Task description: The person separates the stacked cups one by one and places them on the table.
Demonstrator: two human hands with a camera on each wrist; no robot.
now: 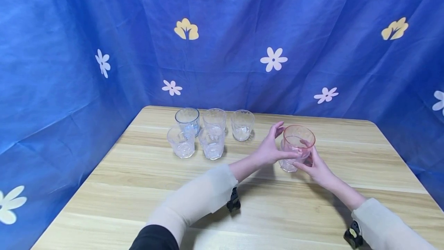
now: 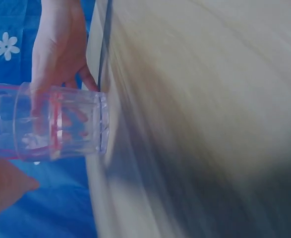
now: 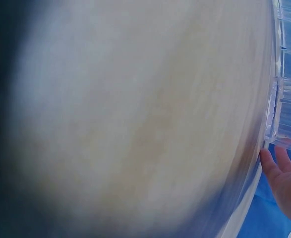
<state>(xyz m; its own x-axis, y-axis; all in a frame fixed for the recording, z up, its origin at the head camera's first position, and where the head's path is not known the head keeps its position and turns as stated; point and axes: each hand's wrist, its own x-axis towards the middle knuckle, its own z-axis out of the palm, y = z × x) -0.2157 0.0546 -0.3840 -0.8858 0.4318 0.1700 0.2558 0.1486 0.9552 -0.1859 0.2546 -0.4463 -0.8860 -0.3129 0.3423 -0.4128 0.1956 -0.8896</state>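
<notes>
A pink-rimmed glass (image 1: 299,131) sits partly inside a clear glass (image 1: 288,166) at the right of the table; the left wrist view shows the clear glass (image 2: 86,124) around the pink one's lower part. My right hand (image 1: 319,173) holds the clear glass from the right, thumb in front and fingers behind. On the other side, my left hand (image 1: 268,150) is at the pink-rimmed glass, its fingers extended beside the rim and its thumb across the front. Whether the left thumb touches is unclear. My right hand (image 3: 286,181) appears low beside glass in the right wrist view.
Left of the hands stand a blue-rimmed glass (image 1: 187,117) and several clear glasses, including one standing apart (image 1: 242,126) and two in front (image 1: 182,144). They are on a wooden table (image 1: 277,211). A blue patterned cloth (image 1: 222,49) hangs behind and at the sides.
</notes>
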